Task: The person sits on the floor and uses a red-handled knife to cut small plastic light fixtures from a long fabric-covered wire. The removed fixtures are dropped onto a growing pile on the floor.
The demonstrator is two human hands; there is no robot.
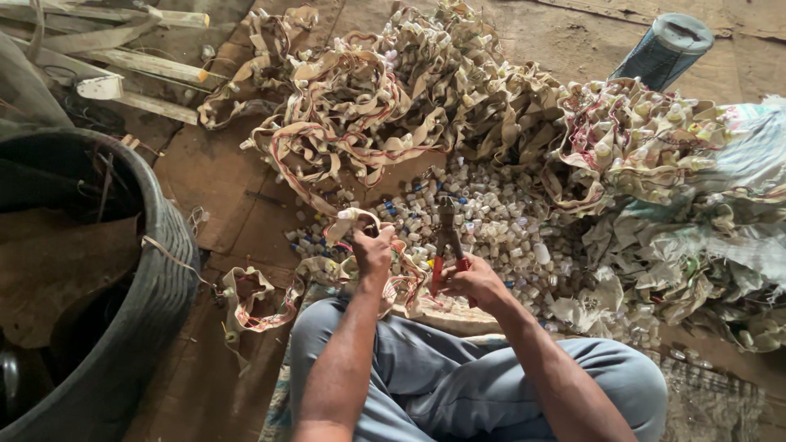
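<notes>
While the person sits on the floor with knees in grey trousers (458, 368) spread apart, the left hand (373, 250) is clenched around a loop of beige strip (354, 219) threaded with red and white wires, lifting it just above the lap. That strip trails down and to the left, curling over the wooden floor (205, 172) beside the knee. The right hand (473, 281) grips the red handles of a pair of pliers (447, 237), whose dark metal head points up and away from the body, just beside the raised strip; whether the tool's tip touches the strip cannot be told. Directly beyond both hands lies a heap of small white and blue plastic caps (491, 221), spread across the floor. Behind that heap rises a big tangled pile of more beige strips (409, 98) with small sockets still on them. To the right lies crumpled woven sacking (720, 237), and a dark cylindrical container (667, 49) stands at the top right. A large black tub (155, 278) fills the left edge, with pale wooden slats (139, 61) above it.
</notes>
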